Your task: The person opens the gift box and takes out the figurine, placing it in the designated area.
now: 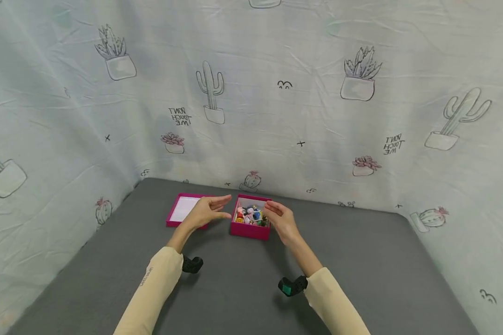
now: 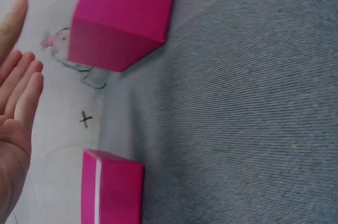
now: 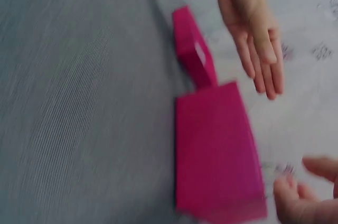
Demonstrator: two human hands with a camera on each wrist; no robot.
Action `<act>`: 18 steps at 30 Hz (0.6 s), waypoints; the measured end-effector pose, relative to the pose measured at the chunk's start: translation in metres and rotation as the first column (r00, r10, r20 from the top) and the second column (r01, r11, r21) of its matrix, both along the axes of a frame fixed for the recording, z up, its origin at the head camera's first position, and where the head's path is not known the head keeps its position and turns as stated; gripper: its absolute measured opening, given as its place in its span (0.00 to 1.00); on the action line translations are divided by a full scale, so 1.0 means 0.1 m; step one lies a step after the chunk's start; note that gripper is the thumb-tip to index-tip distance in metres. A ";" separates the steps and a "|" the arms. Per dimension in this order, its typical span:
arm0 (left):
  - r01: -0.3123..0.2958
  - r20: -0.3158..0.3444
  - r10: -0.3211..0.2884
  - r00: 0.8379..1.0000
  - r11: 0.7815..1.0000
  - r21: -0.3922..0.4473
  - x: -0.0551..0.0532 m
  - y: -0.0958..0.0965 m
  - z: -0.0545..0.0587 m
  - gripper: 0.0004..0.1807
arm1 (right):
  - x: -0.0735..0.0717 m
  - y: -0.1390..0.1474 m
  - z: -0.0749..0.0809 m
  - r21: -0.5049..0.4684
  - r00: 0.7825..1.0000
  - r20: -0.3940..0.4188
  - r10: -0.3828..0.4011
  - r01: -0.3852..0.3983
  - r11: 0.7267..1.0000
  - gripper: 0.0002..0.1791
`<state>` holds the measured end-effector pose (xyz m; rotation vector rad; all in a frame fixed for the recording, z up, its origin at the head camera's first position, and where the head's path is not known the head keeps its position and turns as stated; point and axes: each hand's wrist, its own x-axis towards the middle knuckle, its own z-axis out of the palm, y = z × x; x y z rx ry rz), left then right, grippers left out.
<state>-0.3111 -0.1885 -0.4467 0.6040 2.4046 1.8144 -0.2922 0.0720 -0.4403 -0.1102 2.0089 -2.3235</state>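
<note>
A magenta box holds several small colourful toy figures and stands open at the top. Left of it lies its shallow magenta lid, white inside face up. My left hand hovers over the lid's right part, fingers extended toward the box, thumb apart. On the other side, my right hand is held at the box's right edge with slightly bent fingers, overlapping the rim in the head view. Neither hand holds anything. In the right wrist view the left hand appears above the box and lid, palm visible.
A dark grey cloth-covered table carries the box and lid near its back edge. Behind and beside it hangs a pale curtain printed with cacti. Each wrist wears a black camera band.
</note>
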 end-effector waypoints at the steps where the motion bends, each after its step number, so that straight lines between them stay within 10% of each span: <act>1: 0.011 0.003 -0.011 1.000 0.999 -0.035 0.00 0.02 -0.01 0.36 | -0.01 0.03 -0.02 0.018 1.000 -0.010 0.029 -0.028 0.999 0.22; 8: -0.026 -0.045 0.015 0.999 0.966 -0.259 0.01 0.08 -0.03 0.35 | -0.05 0.20 -0.10 0.078 0.980 -0.085 0.181 -0.175 0.982 0.23; 18: 0.011 -0.057 -0.035 0.998 0.927 -0.376 -0.01 0.10 -0.04 0.36 | -0.01 0.23 -0.21 0.211 0.961 -0.199 0.192 -0.149 0.966 0.21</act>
